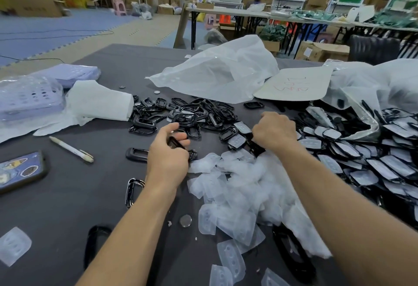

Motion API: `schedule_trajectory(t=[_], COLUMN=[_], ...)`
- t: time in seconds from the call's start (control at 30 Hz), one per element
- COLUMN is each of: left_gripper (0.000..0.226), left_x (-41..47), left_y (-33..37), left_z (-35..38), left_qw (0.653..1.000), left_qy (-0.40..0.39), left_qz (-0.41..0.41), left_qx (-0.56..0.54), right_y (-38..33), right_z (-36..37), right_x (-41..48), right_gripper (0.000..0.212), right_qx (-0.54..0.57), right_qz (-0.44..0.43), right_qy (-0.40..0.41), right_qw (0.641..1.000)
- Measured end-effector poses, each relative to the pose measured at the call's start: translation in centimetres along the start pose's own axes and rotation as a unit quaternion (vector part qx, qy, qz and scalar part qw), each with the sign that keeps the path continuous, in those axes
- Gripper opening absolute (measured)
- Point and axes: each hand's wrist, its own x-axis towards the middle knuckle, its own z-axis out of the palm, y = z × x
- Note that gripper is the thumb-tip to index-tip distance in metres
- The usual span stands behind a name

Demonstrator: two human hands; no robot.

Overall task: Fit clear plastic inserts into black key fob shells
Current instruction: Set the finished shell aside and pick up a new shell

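Gripping a glossy black shell (174,142) just left of the insert pile (230,186), the left hand (168,152) presents the open frame for fitting. The right hand (274,132), at the pile's far edge, is curled; whether it holds anything cannot be told. Inserts are translucent, rounded and dimpled. Spare shells (185,117) lie beyond the pile.
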Motion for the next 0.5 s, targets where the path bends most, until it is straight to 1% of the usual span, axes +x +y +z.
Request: schedule_trajectory(t=[0.03, 0.1, 0.13, 0.2, 0.23, 0.3, 0.37, 0.4, 0.47, 0.5], left_gripper=[0.068, 0.065, 0.064, 0.059, 0.053, 0.036, 0.028, 0.028, 0.031, 0.035], left_x=[-0.1, -0.3, -0.4, -0.4, -0.4, -0.4, -0.7, -0.7, -0.7, -0.7], left_y=[-0.1, -0.2, -0.3, -0.4, -0.5, -0.6, -0.5, -0.5, -0.5, -0.4], left_z=[-0.1, -0.5, -0.8, -0.9, -0.8, -0.4, 0.0, 0.1, 0.1, 0.0], left_qw=[0.997, 0.976, 0.964, 0.934, 0.913, 0.867, 0.833, 0.823, 0.824, 0.838], left_qy=[0.004, 0.028, 0.04, 0.057, 0.054, 0.021, -0.019, -0.031, -0.03, -0.025], left_qz=[0.037, 0.097, 0.12, 0.166, 0.193, 0.238, 0.24, 0.227, 0.21, 0.204], left_qx=[0.075, 0.19, 0.233, 0.311, 0.356, 0.438, 0.499, 0.519, 0.525, 0.506], right_y=[0.1, 0.6, 0.8, 0.8, 0.7, 0.5, 0.0, -0.1, -0.6, -0.9], right_z=[-0.1, -0.1, -0.2, -0.2, -0.2, 0.2, 0.4, 0.4, 0.1, -0.4], right_x=[1.5, 3.8, 4.5, 5.4, 5.6, 5.7, 5.3, 5.0, 4.1, 3.4], right_gripper=[0.042, 0.05, 0.046, 0.023, 0.014, 0.013, 0.022, 0.024, 0.023, 0.02], right_qx=[-0.019, -0.06, -0.088, -0.134, -0.145, -0.154, -0.169, -0.177, -0.177, -0.163], right_qz=[0.024, 0.061, 0.059, 0.017, -0.007, -0.038, -0.049, -0.058, -0.079, -0.084], right_qy=[-0.023, -0.063, -0.083, -0.099, -0.088, -0.042, -0.007, -0.004, -0.014, -0.017], right_qw=[0.999, 0.994, 0.991, 0.986, 0.986, 0.987, 0.984, 0.983, 0.981, 0.983])
